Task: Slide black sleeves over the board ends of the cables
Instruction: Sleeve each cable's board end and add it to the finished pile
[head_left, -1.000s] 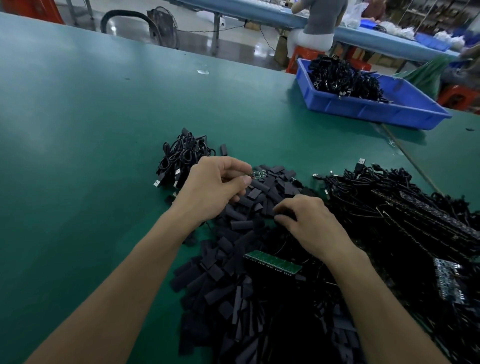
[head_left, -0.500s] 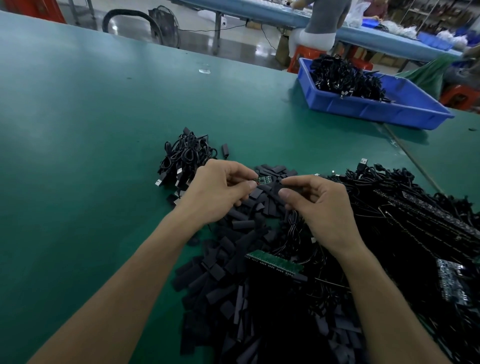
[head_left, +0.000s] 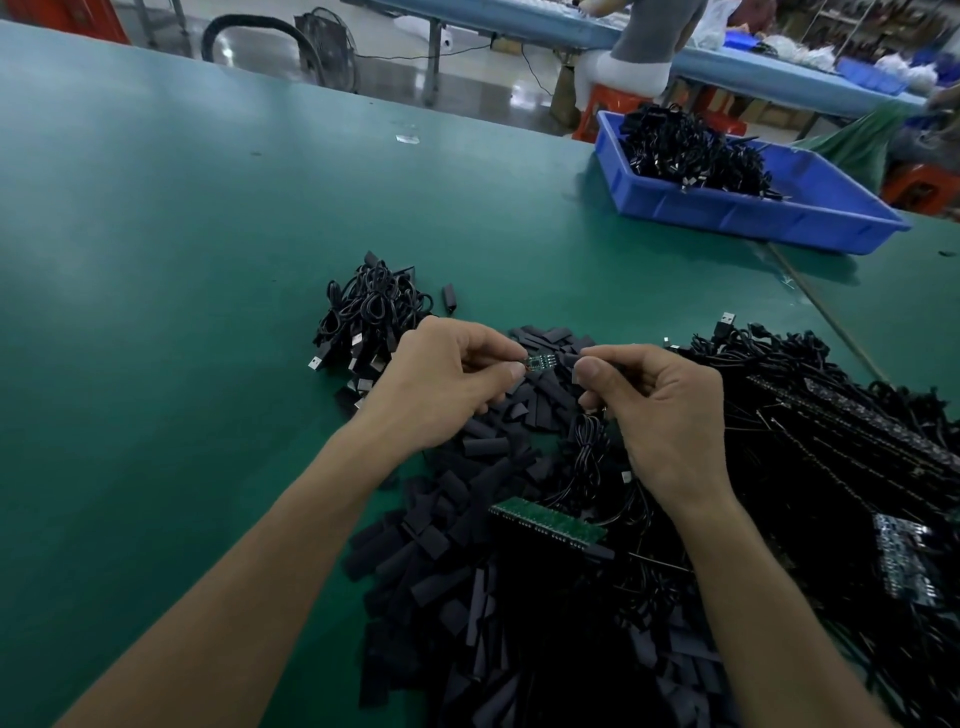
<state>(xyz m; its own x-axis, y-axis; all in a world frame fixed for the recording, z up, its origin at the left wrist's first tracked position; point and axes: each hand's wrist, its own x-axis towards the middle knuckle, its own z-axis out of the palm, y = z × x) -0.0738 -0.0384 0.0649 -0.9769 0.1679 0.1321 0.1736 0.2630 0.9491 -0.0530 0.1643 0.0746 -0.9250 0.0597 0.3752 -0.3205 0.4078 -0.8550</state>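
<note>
My left hand (head_left: 441, 382) pinches a small green board end (head_left: 540, 361) of a cable between thumb and forefinger. Facing it, my right hand (head_left: 660, 410) pinches a black sleeve (head_left: 570, 362) whose open end meets the tip of the board. The black cable (head_left: 587, 447) hangs in a loop below my right hand. Both hands hover over a pile of loose black sleeves (head_left: 467, 519) on the green table (head_left: 182, 260).
A bundle of coiled cables (head_left: 369, 312) lies left of my hands. A big heap of cables with boards (head_left: 831, 441) fills the right. A green strip of boards (head_left: 548, 525) lies between my forearms. A blue bin (head_left: 753, 208) with cables stands far right. A person sits beyond.
My right hand rose from the sleeve pile with a sleeve and brought it up to the board end held by my left hand. The cable lifted with it.
</note>
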